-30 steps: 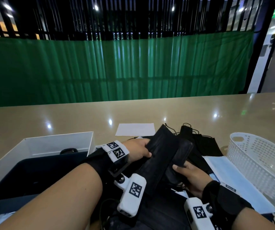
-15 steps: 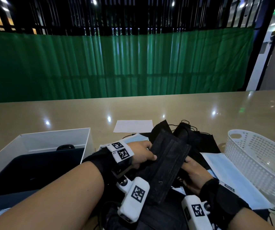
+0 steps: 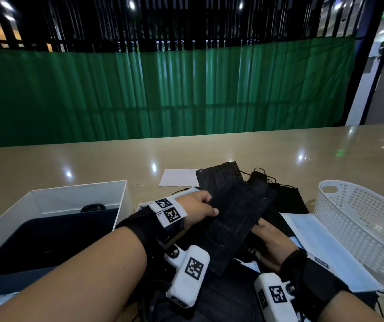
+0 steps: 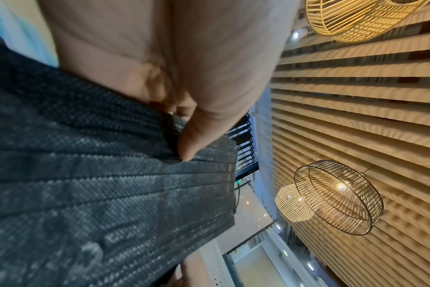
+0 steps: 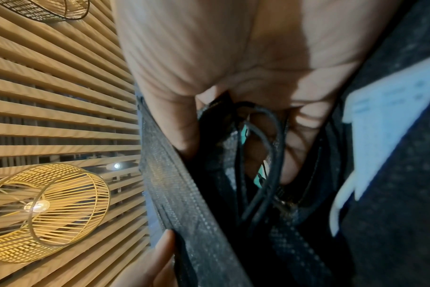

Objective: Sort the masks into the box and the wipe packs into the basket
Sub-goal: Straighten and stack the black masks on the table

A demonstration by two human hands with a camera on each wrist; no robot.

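A stack of black masks (image 3: 235, 210) is held up between both hands over the pile on the table. My left hand (image 3: 200, 206) pinches the stack's left edge, thumb on top (image 4: 192, 143). My right hand (image 3: 269, 238) grips its lower right end with fingers curled around the black masks (image 5: 184, 194) and their ear loops (image 5: 263, 147). More black masks (image 3: 286, 201) lie behind and below. The white box (image 3: 75, 196) with a dark inside stands at the left. The white perforated basket (image 3: 360, 219) stands at the right. Light blue flat packs (image 3: 321, 247) lie beside the basket.
A white sheet of paper (image 3: 179, 177) lies on the beige table (image 3: 93, 163) behind the pile. A green curtain runs along the table's far edge. A dark rounded object (image 3: 92, 207) sits inside the box at its back.
Both hands have lifted the black mask stack and turned it flatter, fanning it slightly; the head view has risen a little.
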